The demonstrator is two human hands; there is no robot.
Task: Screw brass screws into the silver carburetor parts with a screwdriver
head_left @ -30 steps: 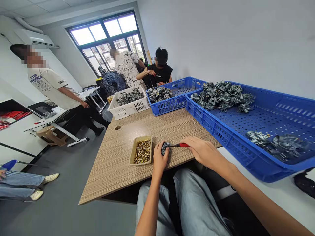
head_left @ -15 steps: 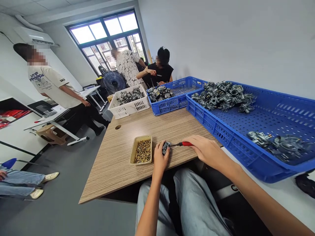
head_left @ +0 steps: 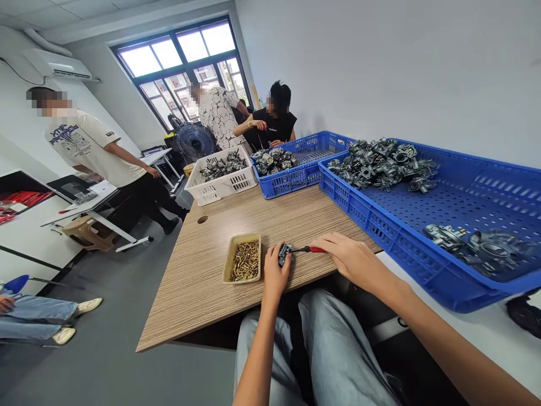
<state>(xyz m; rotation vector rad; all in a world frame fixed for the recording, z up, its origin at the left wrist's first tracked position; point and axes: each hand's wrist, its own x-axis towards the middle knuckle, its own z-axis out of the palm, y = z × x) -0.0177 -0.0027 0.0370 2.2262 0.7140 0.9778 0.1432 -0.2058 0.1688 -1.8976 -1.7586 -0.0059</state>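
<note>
My left hand (head_left: 276,268) is closed around a small grey carburetor (head_left: 284,254), holding it on the wood-grain table (head_left: 190,293). In my right hand (head_left: 349,256) is a screwdriver (head_left: 315,249) with a red handle. Its dark shaft points left and reaches the carburetor; the exact spot where the tip meets it is too small to make out. Just left of my left hand stands a cream tray (head_left: 226,259) filled with small brass-coloured parts (head_left: 245,260).
A large blue crate (head_left: 422,270) with carburetors (head_left: 384,160) stands on the right. Behind the table are a smaller blue crate (head_left: 291,183) and a white crate (head_left: 211,192), both holding carburetors. Co-workers (head_left: 276,115) are beyond them; another person (head_left: 101,141) stands at left.
My right hand has shifted slightly on the screwdriver, covering more of the red handle. The carburetor stays in place. The standing person at left has turned their head and moved a little.
</note>
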